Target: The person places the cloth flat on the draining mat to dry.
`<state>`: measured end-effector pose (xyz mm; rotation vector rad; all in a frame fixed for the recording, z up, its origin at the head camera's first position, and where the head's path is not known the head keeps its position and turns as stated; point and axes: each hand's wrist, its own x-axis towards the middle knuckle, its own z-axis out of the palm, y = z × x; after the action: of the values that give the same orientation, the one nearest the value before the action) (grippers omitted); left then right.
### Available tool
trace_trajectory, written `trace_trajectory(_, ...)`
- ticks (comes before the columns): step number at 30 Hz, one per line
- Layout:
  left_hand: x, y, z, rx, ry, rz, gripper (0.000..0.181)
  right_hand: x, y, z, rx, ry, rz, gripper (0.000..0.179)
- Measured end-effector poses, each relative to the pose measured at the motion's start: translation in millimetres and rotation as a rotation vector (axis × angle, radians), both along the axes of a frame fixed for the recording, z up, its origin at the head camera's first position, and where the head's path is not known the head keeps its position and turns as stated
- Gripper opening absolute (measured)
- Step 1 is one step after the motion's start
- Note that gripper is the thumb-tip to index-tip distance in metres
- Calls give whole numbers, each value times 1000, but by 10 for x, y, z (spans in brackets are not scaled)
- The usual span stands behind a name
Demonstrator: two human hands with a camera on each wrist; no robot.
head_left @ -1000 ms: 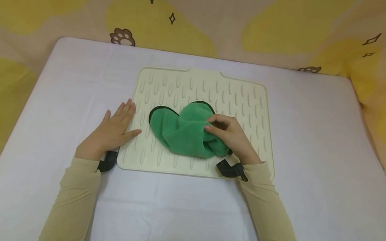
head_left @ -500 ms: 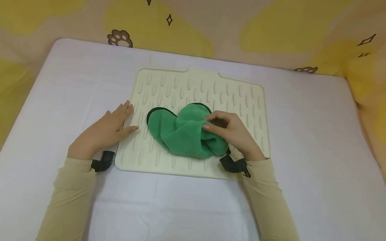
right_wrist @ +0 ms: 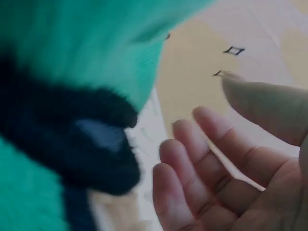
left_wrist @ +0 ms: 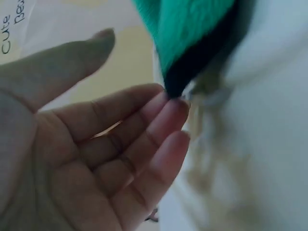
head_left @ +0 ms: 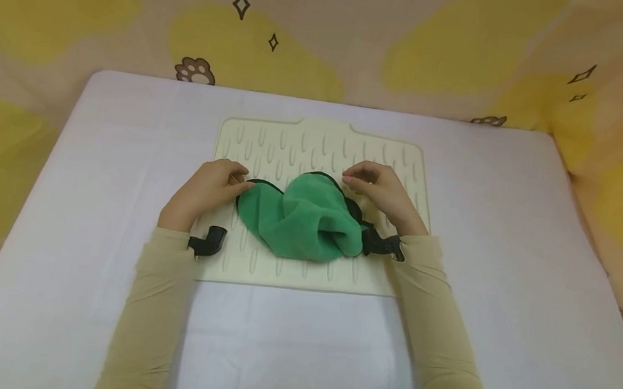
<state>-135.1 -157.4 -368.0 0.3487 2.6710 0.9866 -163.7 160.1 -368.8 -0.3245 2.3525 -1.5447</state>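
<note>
A crumpled green cloth [head_left: 305,220] with a dark edging lies bunched on a cream ribbed mat [head_left: 263,273]. At its left end is my left hand [head_left: 206,189]. In the left wrist view, the fingertips [left_wrist: 175,111] meet the cloth's dark-edged corner [left_wrist: 179,79], while the thumb stands well apart from them. My right hand [head_left: 386,194] hovers by the cloth's upper right edge. The right wrist view shows its loosely bent fingers [right_wrist: 175,168] beside the folded dark edging [right_wrist: 103,139], with a gap between. Nothing is between that hand's thumb and fingers.
The mat lies on a table under a white cover [head_left: 492,197]. Behind and around it hangs a yellow and beige patterned curtain [head_left: 305,57]. A black wrist mount [head_left: 209,241] is under the left wrist, and another [head_left: 380,244] under the right, beside the cloth.
My left hand has moved right from the mat's left edge to the cloth's left end. My right hand has let go of the cloth and shifted up to its upper edge.
</note>
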Motion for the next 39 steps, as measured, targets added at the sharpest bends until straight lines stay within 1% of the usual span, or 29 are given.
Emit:
trace_trajectory(3,-63,70,-65,-1,11,8,35,-26,10,-47,23,-59,-14,28)
trace_trajectory(5,-59,73,-103,-13,10,15,31,-27,-11,-98,32,-84,-16,28)
trace_trajectory(9,-48,70,-156,-5,-2,12,27,-23,-35,-164,81,-81,-25,28)
trace_trajectory(11,-45,65,-167,14,-6,19,25,-20,-42,-172,91,-84,-28,27)
trace_trajectory(13,-42,59,-176,40,7,26,23,-12,-45,-173,97,-85,-28,28)
trace_trajectory(16,-40,41,-180,79,17,52,22,-16,-57,-178,98,-93,-28,29)
trace_trajectory(20,-38,34,-176,134,-3,84,25,-23,-64,-196,93,-85,-35,25)
trace_trajectory(22,-40,32,-176,157,-24,103,26,-25,-59,-208,76,-68,-42,21)
trace_trajectory(24,-47,30,-179,174,-38,123,27,-25,-42,-220,43,-45,-65,17)
trace_trajectory(29,-57,-4,-190,245,-55,186,28,-29,51,-207,-87,-8,-151,10)
trace_trajectory(32,-58,-31,-203,282,-39,229,29,-34,133,-196,-142,-26,-192,9)
trace_trajectory(36,-55,-54,-211,312,-11,284,31,-31,236,-180,-176,-64,-224,9)
trace_trajectory(39,-51,-57,-207,339,-4,305,32,-29,296,-173,-196,-80,-245,8)
